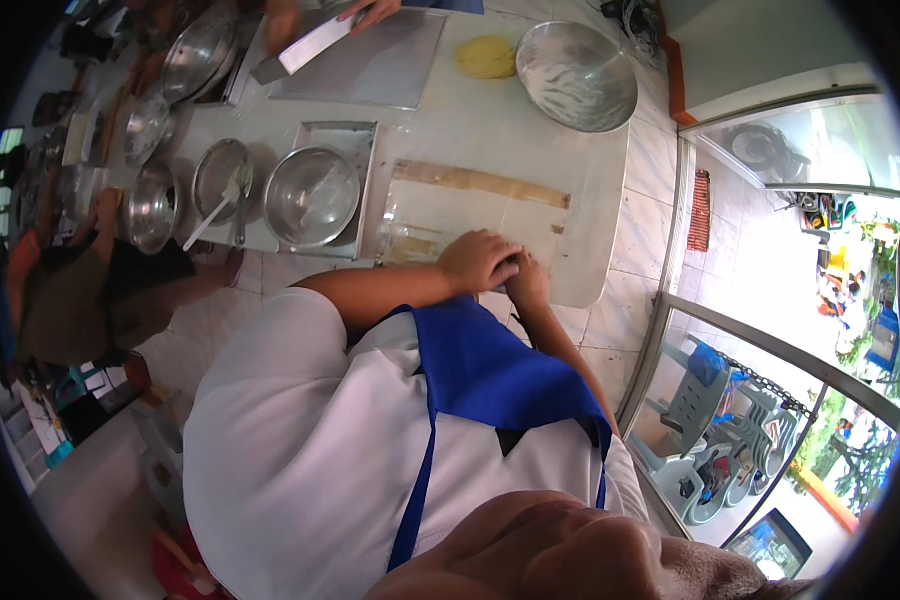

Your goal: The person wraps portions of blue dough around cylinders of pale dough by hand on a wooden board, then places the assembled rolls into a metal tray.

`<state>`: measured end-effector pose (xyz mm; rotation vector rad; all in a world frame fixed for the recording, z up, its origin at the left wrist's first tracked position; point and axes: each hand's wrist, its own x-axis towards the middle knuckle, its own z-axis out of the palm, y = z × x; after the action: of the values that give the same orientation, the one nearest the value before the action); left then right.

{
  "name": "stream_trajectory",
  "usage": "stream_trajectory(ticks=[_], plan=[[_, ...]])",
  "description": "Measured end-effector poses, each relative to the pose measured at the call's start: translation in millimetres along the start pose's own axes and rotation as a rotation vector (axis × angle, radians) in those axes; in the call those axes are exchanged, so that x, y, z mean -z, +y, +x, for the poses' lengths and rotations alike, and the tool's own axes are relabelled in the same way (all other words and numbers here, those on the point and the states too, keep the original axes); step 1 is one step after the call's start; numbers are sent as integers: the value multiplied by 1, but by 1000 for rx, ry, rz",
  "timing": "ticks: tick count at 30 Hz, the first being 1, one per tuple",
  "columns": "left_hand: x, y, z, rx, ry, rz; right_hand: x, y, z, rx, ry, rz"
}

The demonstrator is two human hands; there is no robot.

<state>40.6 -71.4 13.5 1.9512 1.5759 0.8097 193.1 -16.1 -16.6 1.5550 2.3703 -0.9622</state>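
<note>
My left hand (474,260) and my right hand (529,280) meet at the near edge of the white table (487,142), in front of my blue apron (495,367). The fingers of the left hand are bent and touch those of the right. Whether anything lies between them is hidden. Just beyond my hands, strips of brown tape (480,181) cross the tabletop. A shiny steel mixing bowl (312,196) rests on a rectangular metal tray (369,165) to the left. Beside it, another metal bowl (214,176) holds a white-handled spatula (211,217) and another utensil.
Across the table, a person's hand (375,13) touches a long metal pan (316,46) over a flat metal sheet (379,64). Yellow dough (485,57) lies beside a flour-streaked steel bowl (577,76). More bowls (152,206) and people are at left; a glass-paned door (795,142) is at right.
</note>
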Motion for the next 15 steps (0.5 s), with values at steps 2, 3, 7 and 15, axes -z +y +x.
stream_trajectory(ticks=[2,3,7,15], plan=[[-7,-3,0,-52,64,95,-8,9,9,21,4,-21],[-13,-11,1,-81,95,143,-14,9,12,14,22,-13],[-21,-37,27,-147,-10,278,-38,26,35,124,246,10],[-30,-69,102,-99,-110,333,-22,2,12,-52,237,276]])
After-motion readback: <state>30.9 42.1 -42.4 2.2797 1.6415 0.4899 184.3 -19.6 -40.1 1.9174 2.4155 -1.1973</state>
